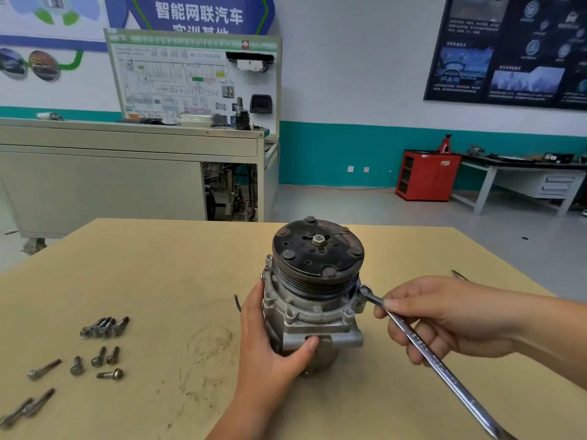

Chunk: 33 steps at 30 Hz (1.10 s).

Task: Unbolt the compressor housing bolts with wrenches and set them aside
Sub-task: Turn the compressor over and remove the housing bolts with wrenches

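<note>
Holding the compressor (314, 300) in the left grip (266, 338) and the wrench (428, 354) in the right grip (444, 319); tilting could slip it, rounding the bolt (366, 289).

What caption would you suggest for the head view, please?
The left hand steadies the upright compressor while the right hand holds a wrench at its flange; loose bolts lie on the table.

Out back, a grey bench cabinet (95, 185) carries a white training board (178, 84) covered in wiring diagrams. Over to the right, a red cabinet (425, 176) sits against the teal wall band (333, 154), a red jack stand (444, 143) on top, beside a grey workbench (554, 185). A dark poster (508, 49) hangs above it.
</note>
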Each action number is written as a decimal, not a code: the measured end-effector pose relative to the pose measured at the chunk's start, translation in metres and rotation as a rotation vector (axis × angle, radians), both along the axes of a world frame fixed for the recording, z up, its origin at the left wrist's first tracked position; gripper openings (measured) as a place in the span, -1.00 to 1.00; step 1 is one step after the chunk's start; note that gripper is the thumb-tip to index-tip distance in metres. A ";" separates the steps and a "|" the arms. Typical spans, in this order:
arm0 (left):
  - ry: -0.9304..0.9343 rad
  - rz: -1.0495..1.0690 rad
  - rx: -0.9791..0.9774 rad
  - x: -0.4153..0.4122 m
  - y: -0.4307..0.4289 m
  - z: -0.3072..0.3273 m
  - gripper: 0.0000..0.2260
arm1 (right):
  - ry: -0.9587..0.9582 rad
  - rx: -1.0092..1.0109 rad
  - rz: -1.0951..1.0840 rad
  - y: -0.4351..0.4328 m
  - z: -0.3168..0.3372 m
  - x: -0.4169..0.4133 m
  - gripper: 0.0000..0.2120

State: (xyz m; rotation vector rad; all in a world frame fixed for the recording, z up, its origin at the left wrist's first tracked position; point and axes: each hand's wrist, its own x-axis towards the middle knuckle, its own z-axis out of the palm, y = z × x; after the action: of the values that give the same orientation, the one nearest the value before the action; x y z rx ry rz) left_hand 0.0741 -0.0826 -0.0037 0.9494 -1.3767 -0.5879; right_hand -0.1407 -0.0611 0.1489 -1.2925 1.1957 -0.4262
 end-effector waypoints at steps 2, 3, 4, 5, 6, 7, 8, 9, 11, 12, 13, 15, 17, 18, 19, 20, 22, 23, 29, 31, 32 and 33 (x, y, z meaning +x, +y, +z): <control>0.007 0.003 0.000 0.000 0.000 -0.001 -0.18 | 0.008 0.007 -0.016 0.000 0.000 0.006 -0.81; 0.010 0.002 0.002 0.000 -0.001 -0.001 -0.17 | 0.021 0.005 -0.014 -0.001 0.002 0.007 -0.80; 0.013 0.000 0.006 0.000 -0.001 -0.002 -0.17 | 0.060 -0.004 0.005 -0.002 0.005 0.006 -0.78; 0.016 -0.004 0.011 0.000 -0.001 -0.002 -0.17 | 0.137 -0.027 0.049 -0.004 0.009 0.003 -0.77; 0.018 -0.007 0.015 0.000 -0.001 -0.003 -0.17 | 0.262 -0.073 0.105 -0.008 0.015 0.000 -0.75; 0.017 -0.007 0.017 0.000 -0.001 -0.002 -0.17 | 0.422 -0.151 0.164 -0.013 0.022 -0.003 -0.75; 0.013 -0.003 0.018 0.000 -0.001 -0.002 -0.18 | 0.605 -0.257 0.219 -0.019 0.030 -0.003 -0.75; 0.009 0.002 0.019 0.000 -0.001 -0.002 -0.18 | 0.791 -0.398 0.272 -0.025 0.035 -0.003 -0.75; 0.004 0.007 0.018 0.000 -0.001 -0.002 -0.17 | 1.028 -0.686 0.374 -0.038 0.043 -0.003 -0.80; 0.003 0.007 0.020 0.000 0.000 -0.001 -0.17 | 1.051 -0.743 0.407 -0.042 0.046 -0.004 -0.82; 0.001 0.005 0.019 0.000 0.000 0.000 -0.18 | 1.019 -0.710 0.419 -0.044 0.048 -0.007 -0.83; 0.003 0.003 0.013 -0.001 0.000 0.000 -0.19 | 0.809 -0.435 0.371 -0.039 0.049 -0.015 -0.82; 0.001 0.000 0.011 -0.001 0.001 0.000 -0.20 | 0.516 -0.183 0.271 -0.030 0.044 -0.020 -0.82; 0.001 -0.002 0.008 -0.001 0.000 0.000 -0.20 | 0.401 -0.126 0.212 -0.025 0.040 -0.020 -0.83; 0.003 0.000 0.006 0.000 0.000 0.000 -0.19 | 0.318 -0.100 0.166 -0.020 0.034 -0.017 -0.83; 0.005 0.003 0.005 -0.001 0.000 -0.001 -0.19 | 0.269 -0.088 0.137 -0.016 0.029 -0.013 -0.82; 0.007 0.006 0.004 0.000 -0.001 -0.003 -0.18 | 0.233 -0.086 0.114 -0.009 0.023 -0.004 -0.82; 0.007 0.006 0.002 0.000 -0.001 -0.003 -0.18 | 0.226 -0.087 0.103 -0.008 0.022 0.000 -0.82; 0.007 0.010 -0.019 0.001 -0.002 -0.005 -0.19 | 0.278 -0.099 0.060 -0.006 0.026 0.006 -0.80; 0.009 0.018 -0.017 0.001 -0.002 -0.006 -0.18 | 0.295 -0.077 0.065 -0.005 0.022 0.006 -0.79; 0.005 0.023 -0.012 0.001 -0.003 -0.006 -0.18 | 0.305 -0.063 0.076 -0.006 0.021 0.005 -0.79; 0.004 0.023 -0.006 0.000 -0.003 -0.006 -0.18 | 0.329 -0.049 0.105 -0.007 0.022 0.003 -0.79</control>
State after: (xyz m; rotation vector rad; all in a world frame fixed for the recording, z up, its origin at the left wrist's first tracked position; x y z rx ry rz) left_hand 0.0742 -0.0856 -0.0099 0.9572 -1.3618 -0.5681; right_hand -0.1374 -0.0682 0.1714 -1.5004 1.3882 -0.1697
